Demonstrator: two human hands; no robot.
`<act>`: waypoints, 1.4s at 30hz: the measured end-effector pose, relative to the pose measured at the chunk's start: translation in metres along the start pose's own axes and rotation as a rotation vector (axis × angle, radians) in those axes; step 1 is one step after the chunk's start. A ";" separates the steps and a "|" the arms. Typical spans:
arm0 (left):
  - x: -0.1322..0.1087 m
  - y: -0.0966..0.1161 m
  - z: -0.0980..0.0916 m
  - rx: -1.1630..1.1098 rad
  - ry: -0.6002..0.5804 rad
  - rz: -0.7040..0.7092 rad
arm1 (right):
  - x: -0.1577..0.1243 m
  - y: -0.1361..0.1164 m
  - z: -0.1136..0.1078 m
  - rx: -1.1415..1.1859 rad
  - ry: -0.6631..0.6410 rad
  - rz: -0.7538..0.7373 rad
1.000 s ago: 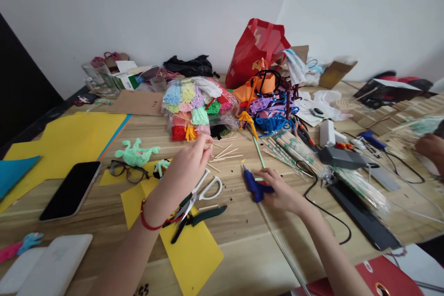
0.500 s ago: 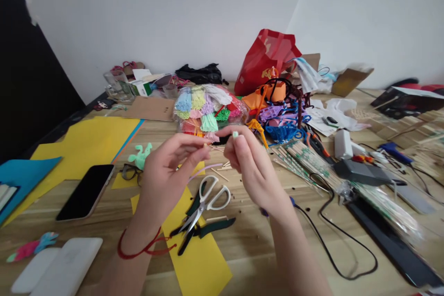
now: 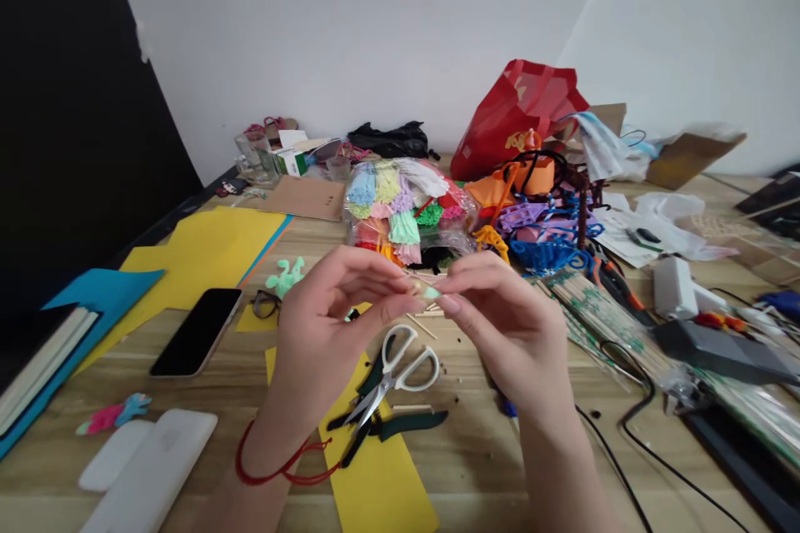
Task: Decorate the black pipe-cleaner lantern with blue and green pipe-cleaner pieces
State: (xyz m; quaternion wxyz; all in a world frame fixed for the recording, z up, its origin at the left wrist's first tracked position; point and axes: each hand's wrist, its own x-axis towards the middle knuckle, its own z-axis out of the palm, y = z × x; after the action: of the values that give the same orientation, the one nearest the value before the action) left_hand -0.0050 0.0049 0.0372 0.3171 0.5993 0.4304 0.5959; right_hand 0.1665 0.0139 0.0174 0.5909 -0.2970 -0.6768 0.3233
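My left hand (image 3: 331, 325), with a red string bracelet at its wrist, pinches a tiny pale piece between thumb and fingertips. Facing it, my right hand (image 3: 509, 325) pinches a small light green piece (image 3: 431, 293). The two pieces are close together or touching; the fingertips partly hide them. Below the hands lie white-handled scissors (image 3: 391, 375) across dark green-handled pliers (image 3: 412, 423), partly on a yellow paper strip (image 3: 387, 483). Thin wooden sticks (image 3: 423, 325) are scattered just beyond the fingertips.
At left are a phone (image 3: 197, 333), yellow sheets (image 3: 206, 241), a light green figure (image 3: 286, 276) and a white case (image 3: 156, 475). A bag of coloured pipe cleaners (image 3: 403, 208) and a red bag (image 3: 518, 117) stand behind. Bundled sticks (image 3: 600, 316) and a black cable (image 3: 625, 433) lie at right.
My right hand has turned and come to my left hand, so their fingertips now meet. The camera view has shifted, moving the table's objects rightward in the picture.
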 end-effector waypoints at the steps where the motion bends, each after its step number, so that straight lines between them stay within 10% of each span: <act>1: 0.000 0.000 0.001 -0.011 -0.006 0.006 | 0.000 0.000 0.001 0.028 0.002 0.007; 26: -0.008 -0.018 0.015 0.103 0.023 0.339 | 0.000 -0.001 0.008 -0.015 0.062 0.001; 35: -0.007 -0.033 0.033 0.624 0.204 0.808 | 0.002 0.003 0.025 0.175 0.296 0.235; 42: -0.001 -0.035 0.029 0.344 0.122 0.595 | 0.000 0.006 0.022 0.105 0.273 0.141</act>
State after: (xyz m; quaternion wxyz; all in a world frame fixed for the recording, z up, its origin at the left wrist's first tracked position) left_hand 0.0186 0.0223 0.0029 -0.0023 0.7066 0.3491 0.6155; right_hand 0.1445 0.0156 0.0109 0.6678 -0.3538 -0.5501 0.3555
